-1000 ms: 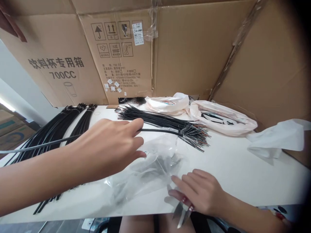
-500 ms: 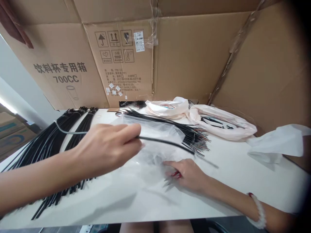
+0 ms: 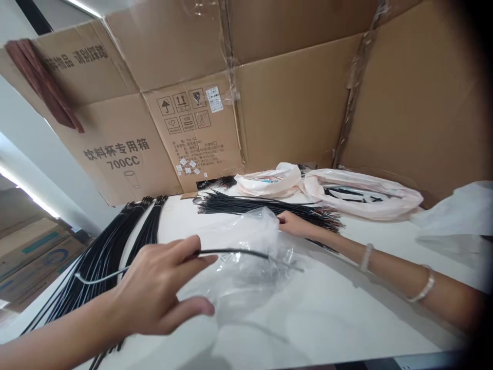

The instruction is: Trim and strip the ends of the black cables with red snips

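Head view, your left hand was gripping a thin black flexible cable between its fingers, thumb apart, the cable above a crumpled clear plastic bag on the white table, your right hand beside the bag's upper edge, its grip impossible to tell, a bundle of black wires behind.

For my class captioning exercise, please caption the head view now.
Left hand holding a black cable by a clear plastic bag, right hand near a cable bundle.
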The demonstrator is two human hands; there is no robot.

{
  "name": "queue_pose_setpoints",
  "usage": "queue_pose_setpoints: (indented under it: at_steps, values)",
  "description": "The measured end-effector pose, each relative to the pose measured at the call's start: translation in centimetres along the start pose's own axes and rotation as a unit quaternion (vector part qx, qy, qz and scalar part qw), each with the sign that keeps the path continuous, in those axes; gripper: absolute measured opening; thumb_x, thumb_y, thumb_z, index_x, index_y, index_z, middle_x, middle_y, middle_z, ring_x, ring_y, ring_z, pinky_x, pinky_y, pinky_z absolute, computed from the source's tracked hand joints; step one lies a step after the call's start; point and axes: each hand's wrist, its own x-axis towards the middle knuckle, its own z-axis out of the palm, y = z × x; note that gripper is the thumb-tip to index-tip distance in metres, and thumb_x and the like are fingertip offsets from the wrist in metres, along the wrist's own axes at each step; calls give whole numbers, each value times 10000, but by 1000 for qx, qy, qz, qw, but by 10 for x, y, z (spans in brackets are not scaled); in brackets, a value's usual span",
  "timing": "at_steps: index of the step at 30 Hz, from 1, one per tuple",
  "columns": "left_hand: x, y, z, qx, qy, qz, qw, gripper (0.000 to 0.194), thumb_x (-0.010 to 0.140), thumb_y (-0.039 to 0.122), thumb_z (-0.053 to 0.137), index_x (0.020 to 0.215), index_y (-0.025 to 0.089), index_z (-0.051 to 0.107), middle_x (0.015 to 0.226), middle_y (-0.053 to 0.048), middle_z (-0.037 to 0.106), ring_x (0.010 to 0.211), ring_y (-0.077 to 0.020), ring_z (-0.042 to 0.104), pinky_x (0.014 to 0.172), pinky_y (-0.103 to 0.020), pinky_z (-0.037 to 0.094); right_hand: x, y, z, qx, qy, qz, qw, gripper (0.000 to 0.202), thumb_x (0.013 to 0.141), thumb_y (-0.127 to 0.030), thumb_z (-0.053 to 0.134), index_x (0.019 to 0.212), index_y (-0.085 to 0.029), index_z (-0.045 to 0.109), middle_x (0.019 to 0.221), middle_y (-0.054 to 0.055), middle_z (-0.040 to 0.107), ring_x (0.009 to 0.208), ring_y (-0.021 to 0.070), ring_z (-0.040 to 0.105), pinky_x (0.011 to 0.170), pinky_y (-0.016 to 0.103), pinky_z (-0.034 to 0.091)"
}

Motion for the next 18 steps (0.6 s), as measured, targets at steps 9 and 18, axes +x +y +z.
queue_pose_setpoints:
  at_steps: [9,18]
  values:
    - [70,-73,27,72,-228,-291,926,456,838,637,432,993,327,727,967,-48,521,720,-106,536,614,-232,299,14,-2,14,78,-123,24,989,326,916,-385,588,1114,-126,606,1108,55,613,967,198,611,820,363,543]
    - [75,-82,93,-17,-373,-254,892,473,829,548,564,1005,112,612,1032,-71,612,884,-110,573,838,-309,527,7,-5,12,122,-86,78,986,306,917,-369,591,1106,-129,605,1103,61,614,969,187,610,834,371,538]
